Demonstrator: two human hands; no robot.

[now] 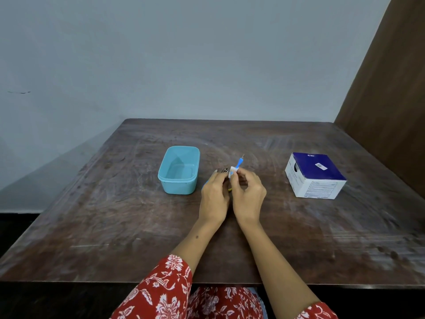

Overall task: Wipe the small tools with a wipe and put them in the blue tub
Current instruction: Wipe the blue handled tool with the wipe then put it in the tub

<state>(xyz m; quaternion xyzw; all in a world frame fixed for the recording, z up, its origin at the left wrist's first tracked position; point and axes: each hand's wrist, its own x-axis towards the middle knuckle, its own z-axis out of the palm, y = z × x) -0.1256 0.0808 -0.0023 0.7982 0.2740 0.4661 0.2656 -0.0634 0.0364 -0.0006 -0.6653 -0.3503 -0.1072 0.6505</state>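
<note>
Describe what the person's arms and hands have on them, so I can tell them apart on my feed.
Both hands, left hand and right hand, are bare: no gloves, rings or watch visible. The forearms are uncovered; red sleeves with a white floral print end near the elbows. The left forearm carries a small dark mark.

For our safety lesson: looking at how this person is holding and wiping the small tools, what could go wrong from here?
1. The left hand grips a bunch of small tools while the right hand wipes the blue-handled tool with a small wipe; the bunch might slip.
2. That tool's pointed tip sits near the fingers and could prick.
3. The blue tub lies left, so a tool may drop in transfer.
</note>
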